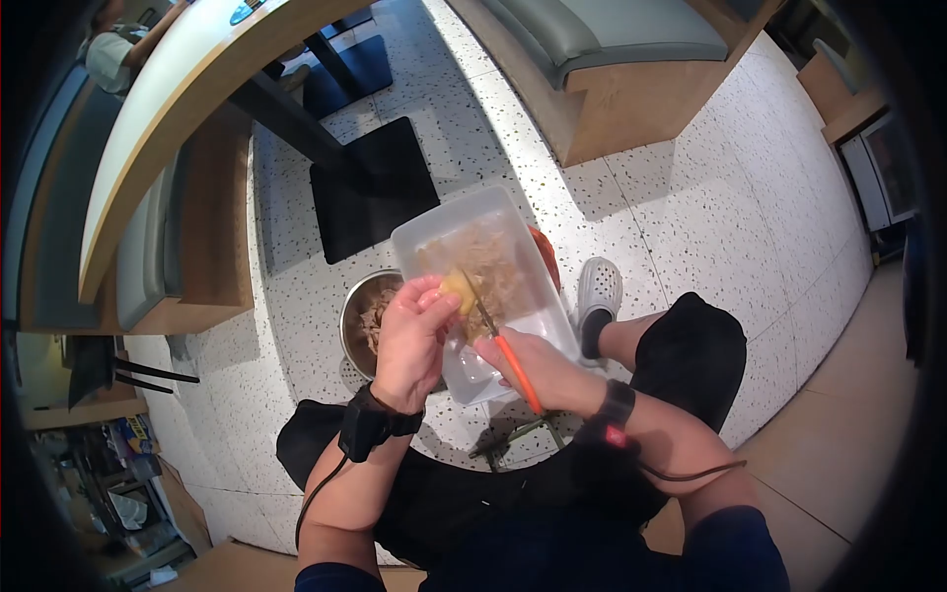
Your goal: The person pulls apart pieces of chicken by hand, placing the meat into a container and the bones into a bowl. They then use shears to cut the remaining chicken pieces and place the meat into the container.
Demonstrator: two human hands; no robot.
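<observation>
My left hand [409, 331] is closed, pinching a small pale-yellow piece of food [457, 292] over a translucent plastic tub [541, 296]. In my right hand [552, 370] is a pair of scissors [517, 373] with orange handles, its dark blades [482, 308] reaching up right beside the yellow piece. Pale, thin, tan-coloured scraps [483, 252] lie across the far part of the tub. Left of it stands a round metal bowl [350, 314] with brownish, meat-like pieces [375, 314], partly hidden behind my left hand and wrist.
A black table base plate [380, 187] rests on the speckled floor beyond the tub. Benches [631, 109] stand at upper right and left, with a curved tabletop [148, 128]. An orange-red object [546, 259] shows behind the tub. A person [110, 54] is at the far upper left.
</observation>
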